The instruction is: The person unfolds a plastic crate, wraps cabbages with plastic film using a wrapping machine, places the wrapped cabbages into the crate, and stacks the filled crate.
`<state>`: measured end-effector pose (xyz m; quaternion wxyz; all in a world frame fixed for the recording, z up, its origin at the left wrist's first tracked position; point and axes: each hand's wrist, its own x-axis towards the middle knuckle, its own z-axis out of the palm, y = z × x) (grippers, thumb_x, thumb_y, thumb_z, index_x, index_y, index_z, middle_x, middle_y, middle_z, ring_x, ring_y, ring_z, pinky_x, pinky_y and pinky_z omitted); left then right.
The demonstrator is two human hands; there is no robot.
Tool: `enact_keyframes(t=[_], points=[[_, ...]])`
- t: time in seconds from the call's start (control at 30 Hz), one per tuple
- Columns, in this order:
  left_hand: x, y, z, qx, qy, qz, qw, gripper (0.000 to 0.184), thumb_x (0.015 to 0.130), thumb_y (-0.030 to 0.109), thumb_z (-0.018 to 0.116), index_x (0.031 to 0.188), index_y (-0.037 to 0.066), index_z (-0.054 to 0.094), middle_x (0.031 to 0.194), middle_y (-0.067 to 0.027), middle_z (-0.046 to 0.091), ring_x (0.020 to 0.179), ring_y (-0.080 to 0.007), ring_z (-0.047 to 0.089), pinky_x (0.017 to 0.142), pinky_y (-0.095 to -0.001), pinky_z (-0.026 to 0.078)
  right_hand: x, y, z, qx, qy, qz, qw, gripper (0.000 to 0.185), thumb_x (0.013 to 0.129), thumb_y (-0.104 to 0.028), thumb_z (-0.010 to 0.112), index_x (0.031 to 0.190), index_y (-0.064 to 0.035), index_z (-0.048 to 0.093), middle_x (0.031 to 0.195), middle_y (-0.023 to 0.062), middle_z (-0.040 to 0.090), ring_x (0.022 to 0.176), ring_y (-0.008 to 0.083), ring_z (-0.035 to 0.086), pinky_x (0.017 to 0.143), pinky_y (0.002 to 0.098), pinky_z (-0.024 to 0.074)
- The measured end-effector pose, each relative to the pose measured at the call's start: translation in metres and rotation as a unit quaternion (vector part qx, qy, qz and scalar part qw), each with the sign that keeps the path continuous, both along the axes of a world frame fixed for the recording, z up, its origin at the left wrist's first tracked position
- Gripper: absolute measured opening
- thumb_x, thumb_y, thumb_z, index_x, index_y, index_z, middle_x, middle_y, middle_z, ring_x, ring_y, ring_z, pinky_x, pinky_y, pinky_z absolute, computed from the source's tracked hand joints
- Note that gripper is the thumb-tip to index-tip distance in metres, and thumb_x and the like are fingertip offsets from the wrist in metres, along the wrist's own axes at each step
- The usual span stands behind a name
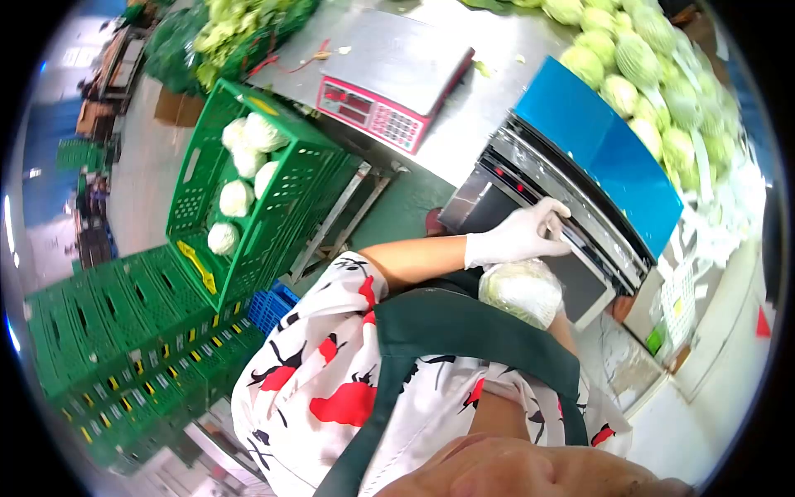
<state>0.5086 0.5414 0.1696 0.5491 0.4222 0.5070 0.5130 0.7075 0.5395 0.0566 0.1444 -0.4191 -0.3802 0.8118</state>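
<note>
A round pale cabbage [520, 291] in clear plastic film is held close against my dark green apron [464, 327]. My right hand [560, 313] supports it from the far side and below, mostly hidden behind it. Just above the cabbage, my white-gloved left hand [520, 238] has its fingers curled towards the thumb. Whatever lies between those fingertips is too small to make out. That hand is over the front of a wrapping machine [530, 186] with a blue curved cover [592, 149] and a dark flat plate [575, 286].
A pink-framed scale [377, 112] stands on the metal table [339, 37]. Left of it, a tilted green crate [273, 211] holds several white wrapped cabbages [236, 199]. More green crates [108, 323] are stacked at lower left. Loose cabbages [638, 74] pile up at upper right.
</note>
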Motion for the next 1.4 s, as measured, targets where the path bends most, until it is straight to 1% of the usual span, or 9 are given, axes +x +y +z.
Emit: enact_keyframes(t=[0.17, 0.23, 0.3, 0.53, 0.57, 0.8, 0.87, 1.07, 1.4], points=[[-0.059, -0.053, -0.038, -0.132, -0.361, -0.233, 0.893, 0.048, 0.103, 0.039, 0.051, 0.132, 0.001, 0.058, 0.135, -0.0091, 0.058, 0.123, -0.0176, 0.055, 0.104, -0.0332, 0.044, -0.029, 0.014, 0.025, 0.277, -0.129, -0.009, 0.952, 0.049, 0.091, -0.004, 0.063, 0.138, 0.0004, 0.050, 0.129, 0.0177, 0.058, 0.122, 0.0265, 0.055, 0.106, 0.0349, 0.0427], [-0.078, -0.084, -0.042, -0.162, -0.431, -0.084, 0.884, 0.045, 0.103, 0.034, 0.051, 0.136, 0.004, 0.054, 0.130, -0.0109, 0.061, 0.121, -0.0212, 0.057, 0.106, -0.0377, 0.044, -0.046, 0.018, 0.054, 0.385, -0.208, 0.026, 0.899, 0.053, 0.092, -0.001, 0.060, 0.142, 0.0003, 0.045, 0.133, 0.0172, 0.056, 0.121, 0.0263, 0.056, 0.105, 0.0356, 0.0435], [-0.112, -0.122, -0.039, 0.086, 0.079, 0.064, 0.991, 0.042, 0.101, 0.033, 0.054, 0.133, 0.005, 0.056, 0.128, -0.0122, 0.062, 0.120, -0.0238, 0.058, 0.103, -0.0373, 0.047, -0.063, 0.032, 0.071, 0.386, -0.141, -0.014, 0.911, 0.042, 0.097, -0.005, 0.057, 0.138, 0.0013, 0.049, 0.132, 0.0167, 0.058, 0.119, 0.0230, 0.058, 0.103, 0.0341, 0.0457], [-0.353, -0.279, -0.018, 0.080, -0.225, 0.437, 0.867, 0.059, 0.101, 0.042, 0.043, 0.147, 0.005, 0.042, 0.147, -0.0184, 0.044, 0.129, -0.0334, 0.051, 0.103, -0.0461, 0.049, -0.068, 0.152, 0.088, 0.414, -0.179, -0.085, 0.888, 0.043, 0.094, -0.018, 0.066, 0.132, -0.0002, 0.056, 0.126, 0.0176, 0.063, 0.111, 0.0217, 0.064, 0.096, 0.0313, 0.0500], [-0.365, -0.301, -0.003, -0.034, 0.133, 0.533, 0.835, 0.061, 0.100, 0.043, 0.047, 0.148, 0.006, 0.041, 0.148, -0.0179, 0.044, 0.128, -0.0352, 0.052, 0.102, -0.0471, 0.049, -0.063, 0.179, 0.092, 0.448, -0.194, -0.101, 0.867, 0.045, 0.093, -0.020, 0.067, 0.130, 0.0011, 0.056, 0.124, 0.0180, 0.063, 0.108, 0.0217, 0.064, 0.096, 0.0326, 0.0502], [-0.385, -0.269, 0.026, -0.471, 0.644, 0.396, 0.455, 0.067, 0.094, 0.051, 0.058, 0.135, -0.002, 0.056, 0.135, -0.0234, 0.058, 0.120, -0.0363, 0.058, 0.101, -0.0417, 0.046, -0.048, 0.395, 0.082, 0.571, -0.296, -0.151, 0.750, 0.062, 0.080, -0.035, 0.077, 0.124, 0.0045, 0.059, 0.117, 0.0244, 0.065, 0.109, 0.0363, 0.064, 0.095, 0.0399, 0.0491], [-0.395, -0.206, -0.021, -0.174, 0.439, 0.538, 0.698, 0.049, 0.097, 0.032, 0.062, 0.134, 0.000, 0.057, 0.126, -0.0170, 0.064, 0.115, -0.0284, 0.061, 0.101, -0.0380, 0.045, -0.055, 0.455, 0.071, 0.521, -0.286, -0.162, 0.788, 0.064, 0.078, -0.037, 0.077, 0.122, 0.0051, 0.060, 0.114, 0.0258, 0.067, 0.107, 0.0373, 0.065, 0.093, 0.0400, 0.0499], [-0.222, 0.152, 0.007, -0.022, 0.051, 0.171, 0.984, 0.041, 0.102, 0.021, 0.051, 0.132, -0.006, 0.055, 0.120, -0.0181, 0.067, 0.105, -0.0259, 0.068, 0.096, -0.0359, 0.052, -0.088, 0.591, 0.053, 0.525, -0.305, -0.147, 0.781, 0.058, 0.077, -0.049, 0.073, 0.098, 0.0053, 0.069, 0.090, 0.0242, 0.071, 0.088, 0.0382, 0.069, 0.078, 0.0416, 0.0523], [-0.047, 0.484, -0.103, -0.204, -0.151, 0.063, 0.965, 0.074, 0.090, 0.044, 0.070, 0.145, 0.002, 0.043, 0.143, -0.0160, 0.049, 0.134, -0.0239, 0.045, 0.110, -0.0387, 0.038, -0.095, 0.644, 0.033, 0.314, -0.145, -0.004, 0.938, 0.069, 0.092, -0.056, 0.058, 0.128, 0.0020, 0.062, 0.126, 0.0130, 0.066, 0.113, 0.0216, 0.062, 0.098, 0.0325, 0.0454]])
